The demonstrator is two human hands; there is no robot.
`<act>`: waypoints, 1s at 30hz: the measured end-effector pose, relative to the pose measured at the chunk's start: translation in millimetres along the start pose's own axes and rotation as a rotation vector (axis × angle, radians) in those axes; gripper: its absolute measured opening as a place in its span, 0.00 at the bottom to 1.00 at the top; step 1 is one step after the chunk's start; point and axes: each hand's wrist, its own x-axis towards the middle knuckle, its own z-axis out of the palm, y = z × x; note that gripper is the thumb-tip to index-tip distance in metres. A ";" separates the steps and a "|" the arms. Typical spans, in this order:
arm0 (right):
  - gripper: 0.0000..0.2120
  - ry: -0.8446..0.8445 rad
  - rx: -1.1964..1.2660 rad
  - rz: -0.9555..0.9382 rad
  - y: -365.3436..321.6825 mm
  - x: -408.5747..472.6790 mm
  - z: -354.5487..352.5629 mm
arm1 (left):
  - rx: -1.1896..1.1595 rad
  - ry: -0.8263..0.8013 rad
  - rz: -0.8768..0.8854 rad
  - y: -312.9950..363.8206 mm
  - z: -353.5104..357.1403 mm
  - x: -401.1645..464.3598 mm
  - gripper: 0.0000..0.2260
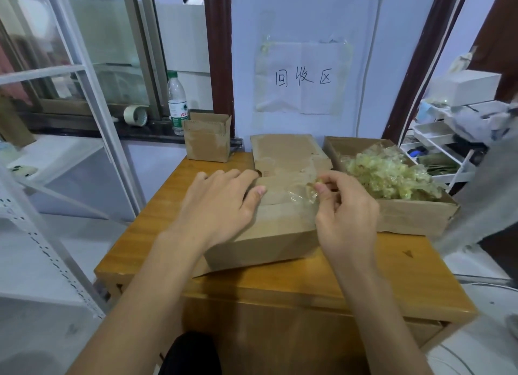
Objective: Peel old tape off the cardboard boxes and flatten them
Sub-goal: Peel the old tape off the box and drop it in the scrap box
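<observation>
My right hand pinches a strip of clear tape between thumb and forefinger, just above the top face of the cardboard box. The strip runs from the pinch leftward and toward me across the box top, so its long axis lies roughly side to side, and I judge the pull should go up and to the right, away from my other hand. My left hand lies flat with fingers spread, pressing the box's left half down, its thumb tip just beside the loosened tape. The right hand is the nearer one to the free end.

The box sits at the middle of the wooden table, with a flattened box behind it at the far edge. An open box of crumpled tape scraps fills the far right corner, near my right hand. A small upright box stands at the far left corner.
</observation>
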 end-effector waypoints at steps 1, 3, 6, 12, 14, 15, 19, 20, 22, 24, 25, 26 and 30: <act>0.08 0.000 0.008 -0.024 1.3 -3.0 0.7 | -0.006 -0.007 -0.006 0.0 1.0 0.8 0.23; 0.11 -0.024 0.015 -0.066 0.8 -7.0 1.2 | -0.009 -0.020 -0.009 -1.2 1.7 4.4 0.23; 0.13 -0.027 0.031 -0.115 0.7 -14.8 2.9 | -0.024 -0.042 -0.031 -2.7 5.5 5.5 0.24; 0.10 0.063 -0.041 -0.258 2.4 -27.1 14.5 | -0.059 -0.042 -0.046 -5.7 11.8 -5.6 0.25; 0.09 0.044 -0.047 -0.287 3.7 -25.9 15.4 | -0.067 -0.046 -0.053 -6.0 10.8 -4.2 0.25; 0.09 0.026 -0.049 -0.306 4.7 -25.0 13.8 | -0.067 -0.049 -0.055 -5.9 11.0 -3.6 0.25; 0.13 -0.128 0.002 -0.324 5.9 -21.4 -1.1 | -0.087 -0.054 -0.059 -6.9 10.7 -3.0 0.26; 0.16 -0.155 -0.006 -0.309 5.1 -19.3 -5.7 | -0.097 -0.054 -0.059 -6.7 10.2 -3.0 0.26; 0.19 -0.172 -0.003 -0.269 5.0 -13.1 -12.1 | -0.116 -0.056 -0.057 -6.5 8.8 -2.2 0.26; 0.18 -0.201 0.051 -0.175 4.7 -5.9 -14.4 | -0.130 -0.060 -0.060 -6.1 7.2 -0.6 0.25; 0.18 -0.240 0.060 -0.119 3.4 -3.5 -14.1 | -0.133 -0.062 -0.063 -6.3 6.3 0.0 0.25; 0.19 -0.278 0.053 -0.074 2.1 -2.4 -13.3 | -0.138 -0.066 -0.068 -6.5 5.2 0.4 0.25; 0.16 -0.284 0.026 -0.040 -0.2 -6.4 -9.3 | -0.153 -0.073 -0.065 -7.3 4.0 1.1 0.24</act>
